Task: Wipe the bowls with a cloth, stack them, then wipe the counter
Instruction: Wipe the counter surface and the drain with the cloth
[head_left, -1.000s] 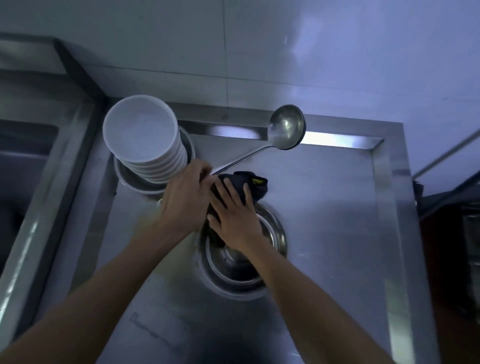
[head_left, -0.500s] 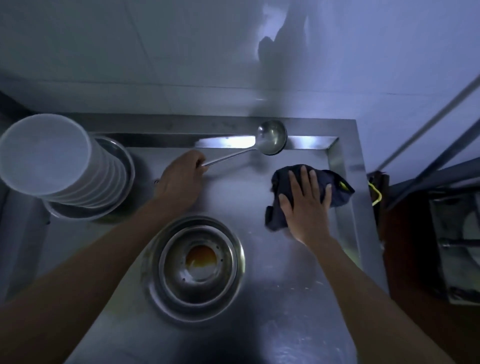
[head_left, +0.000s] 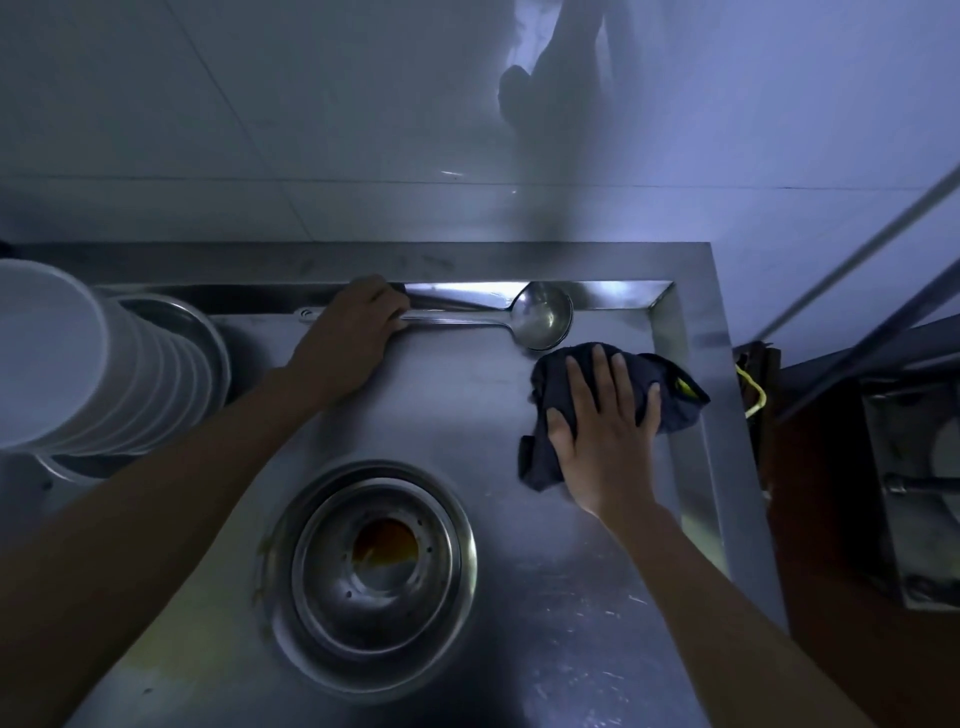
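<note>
A stack of white bowls (head_left: 78, 364) stands upside down at the far left on a metal dish (head_left: 208, 343). My right hand (head_left: 605, 431) lies flat, fingers spread, pressing a dark cloth (head_left: 670, 395) onto the steel counter (head_left: 467, 410) near its right rim. My left hand (head_left: 348, 332) is closed on the handle of a steel ladle (head_left: 543, 317), which lies along the counter's back edge. A round steel basin (head_left: 374, 566) set near the front holds a little orange liquid at its bottom.
A raised steel rim (head_left: 691, 332) borders the counter at back and right. Tiled wall (head_left: 363, 130) rises behind. Beyond the right edge are a yellow cord (head_left: 753, 395), a dark rail and a metal box (head_left: 914, 493).
My left hand has carried the ladle back against the rear rim and laid it flat. My right hand with the cloth moved from over the basin to the right side of the counter.
</note>
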